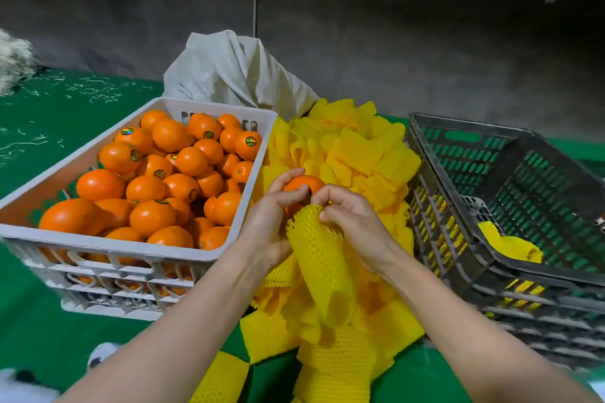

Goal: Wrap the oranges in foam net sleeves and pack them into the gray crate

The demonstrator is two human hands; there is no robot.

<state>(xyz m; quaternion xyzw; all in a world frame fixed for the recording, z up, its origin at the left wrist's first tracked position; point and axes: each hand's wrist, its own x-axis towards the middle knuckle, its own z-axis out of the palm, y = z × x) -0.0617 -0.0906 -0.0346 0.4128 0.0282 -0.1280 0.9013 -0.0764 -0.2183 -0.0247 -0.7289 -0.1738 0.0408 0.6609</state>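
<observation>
Orange (302, 185) sits at frame centre, raised above the sleeve pile and in neither crate. Left grip (271, 222) is curled round it, thumb and fingertips on the peel. Foam net sleeve (322, 265), a yellow tube, hangs from just under the orange toward 6 o'clock, its open mouth touching the fruit's lower side; the fruit mostly shows above it. Right grip (352, 219) is closed in a pinch on the sleeve's mouth edge at the 3 o'clock side of the orange, fingers bent tight. Both forearms come in from 6 o'clock. Under the hands a loose pile of yellow sleeves (357, 154) runs from 12 down to 6 o'clock. Gray crate (458, 239) is at 3 o'clock, slotted walls, stacked on another dark crate, touching the pile; inside it one yellow sleeved piece (510, 244), cannot tell if fruit is in it. White crate (98, 249) is at 9 o'clock, heaped with bare oranges (150, 186), several with round stickers; its right wall is just beside the left grip. White sack (235, 72) stands at 12 o'clock behind the white crate and pile. Everything is on a green surface (39, 321), with pale shreds (98, 88) scattered at 10 o'clock. Dark wall (425, 26) behind.
</observation>
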